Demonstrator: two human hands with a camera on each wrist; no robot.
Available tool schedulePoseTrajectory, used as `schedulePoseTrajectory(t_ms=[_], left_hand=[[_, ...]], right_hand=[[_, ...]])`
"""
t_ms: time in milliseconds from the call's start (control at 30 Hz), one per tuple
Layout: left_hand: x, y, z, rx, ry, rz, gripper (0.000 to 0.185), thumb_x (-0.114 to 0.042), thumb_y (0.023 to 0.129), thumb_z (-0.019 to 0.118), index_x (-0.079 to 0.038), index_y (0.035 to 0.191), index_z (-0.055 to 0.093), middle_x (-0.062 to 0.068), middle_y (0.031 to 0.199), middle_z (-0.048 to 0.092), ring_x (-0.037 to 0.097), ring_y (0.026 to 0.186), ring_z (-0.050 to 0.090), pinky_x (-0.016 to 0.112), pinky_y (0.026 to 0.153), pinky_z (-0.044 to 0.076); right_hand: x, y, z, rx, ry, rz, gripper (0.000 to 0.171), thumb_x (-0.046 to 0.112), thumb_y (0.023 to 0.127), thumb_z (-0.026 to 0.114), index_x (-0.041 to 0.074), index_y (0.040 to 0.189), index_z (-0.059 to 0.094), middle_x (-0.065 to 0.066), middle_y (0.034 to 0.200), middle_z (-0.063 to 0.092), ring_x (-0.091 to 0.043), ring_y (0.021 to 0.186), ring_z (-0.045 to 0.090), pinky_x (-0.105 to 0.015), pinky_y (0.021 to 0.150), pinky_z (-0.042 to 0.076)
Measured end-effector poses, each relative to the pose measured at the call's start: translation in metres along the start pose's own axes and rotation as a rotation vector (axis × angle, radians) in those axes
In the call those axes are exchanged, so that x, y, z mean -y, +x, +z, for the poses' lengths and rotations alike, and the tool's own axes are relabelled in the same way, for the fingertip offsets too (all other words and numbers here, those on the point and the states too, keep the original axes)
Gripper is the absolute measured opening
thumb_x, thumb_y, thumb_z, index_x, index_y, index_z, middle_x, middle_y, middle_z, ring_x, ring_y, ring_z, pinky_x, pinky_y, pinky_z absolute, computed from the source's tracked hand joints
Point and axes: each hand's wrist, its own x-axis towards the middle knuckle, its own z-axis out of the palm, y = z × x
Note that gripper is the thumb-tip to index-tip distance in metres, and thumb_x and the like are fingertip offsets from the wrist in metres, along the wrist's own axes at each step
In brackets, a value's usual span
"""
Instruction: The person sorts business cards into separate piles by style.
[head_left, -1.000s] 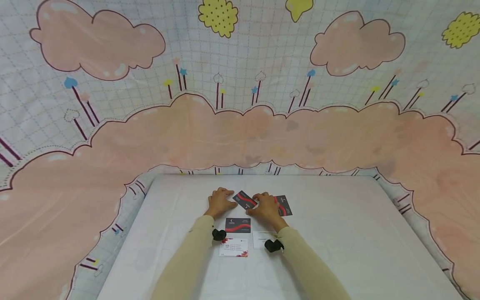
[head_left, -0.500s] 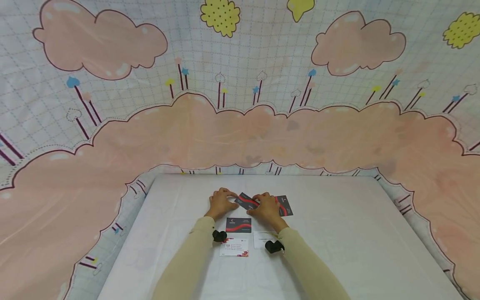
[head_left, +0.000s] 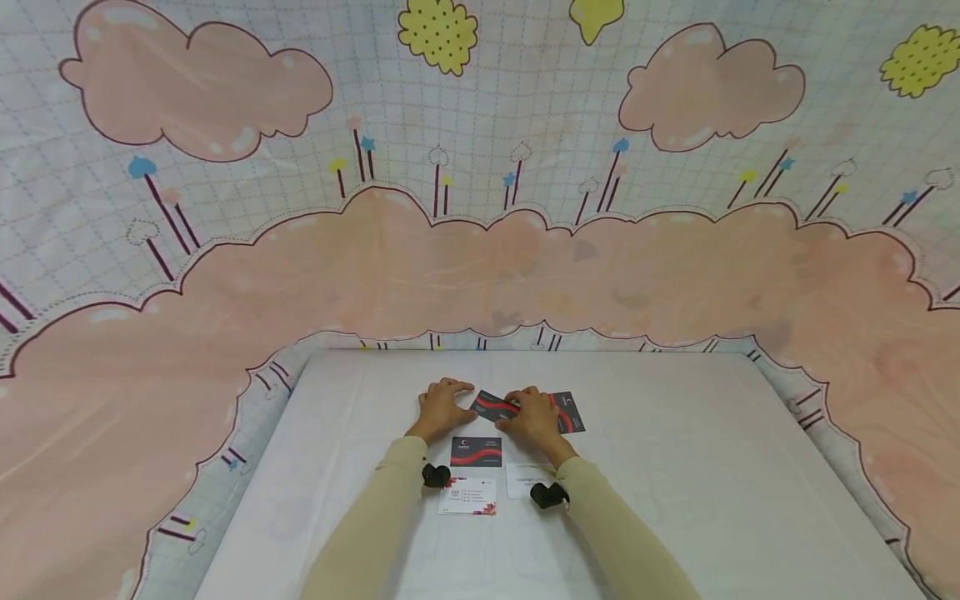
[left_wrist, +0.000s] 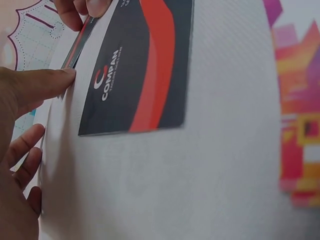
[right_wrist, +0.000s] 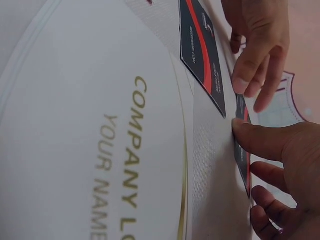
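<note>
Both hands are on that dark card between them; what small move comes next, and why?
Probably square it flat onto the table. The dark card sits askew between left hand and right hand, while the card below lies straight.

Head view looks down from above table (head_left: 675, 467); wrist views skim close; all share dark card (head_left: 476, 451).

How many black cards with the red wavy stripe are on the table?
3. One sits between the two hands, one lies nearer the person below them, and one peeks out beside the right hand. More could hide under the hands.
</note>
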Motion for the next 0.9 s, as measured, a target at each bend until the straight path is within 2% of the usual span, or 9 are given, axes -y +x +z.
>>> schedulePoseTrajectory(t_ms=[267,467,633,767,900], left_hand=[[0.000,0.002,0.000,0.078,0.051,0.057,0.060,-0.026,0.078,0.080,-0.021,0.135,0.060,0.013,0.138,0.054,0.036,0.128,0.044,0.057,0.105,0.029],[-0.001,0.005,-0.004,0.166,0.055,0.106,0.064,-0.022,0.079,0.078,-0.024,0.139,0.057,0.012,0.139,0.051,0.035,0.129,0.042,0.056,0.106,0.029],[-0.004,0.009,-0.008,0.251,0.135,0.125,0.062,-0.022,0.080,0.076,-0.024,0.139,0.057,0.012,0.140,0.047,0.033,0.126,0.042,0.054,0.103,0.033],[-0.005,0.011,-0.009,0.279,0.177,0.122,0.057,-0.024,0.082,0.076,-0.024,0.136,0.059,0.011,0.139,0.047,0.033,0.125,0.042,0.053,0.102,0.035],[-0.004,0.011,-0.010,0.268,0.147,0.138,0.054,-0.025,0.081,0.077,-0.022,0.132,0.061,0.012,0.140,0.047,0.034,0.126,0.042,0.053,0.103,0.034]], right_hand=[[0.000,-0.004,-0.002,-0.013,0.047,0.008,0.051,0.036,0.072,0.085,0.012,0.112,0.066,-0.013,0.124,0.056,-0.033,0.116,0.052,-0.057,0.097,0.035],[0.001,-0.007,-0.003,-0.012,0.041,0.000,0.047,0.036,0.072,0.085,0.013,0.109,0.068,-0.015,0.125,0.056,-0.034,0.118,0.052,-0.057,0.096,0.036],[0.001,-0.008,-0.004,-0.001,0.056,-0.010,0.045,0.033,0.072,0.085,0.016,0.110,0.069,-0.014,0.125,0.057,-0.034,0.118,0.052,-0.060,0.096,0.036],[0.001,-0.009,-0.005,0.000,0.064,-0.015,0.045,0.033,0.072,0.086,0.017,0.111,0.070,-0.013,0.124,0.057,-0.033,0.119,0.052,-0.060,0.096,0.036],[0.001,-0.009,-0.004,-0.010,0.082,-0.016,0.047,0.033,0.071,0.086,0.016,0.113,0.070,-0.013,0.124,0.057,-0.033,0.118,0.053,-0.058,0.096,0.035]])
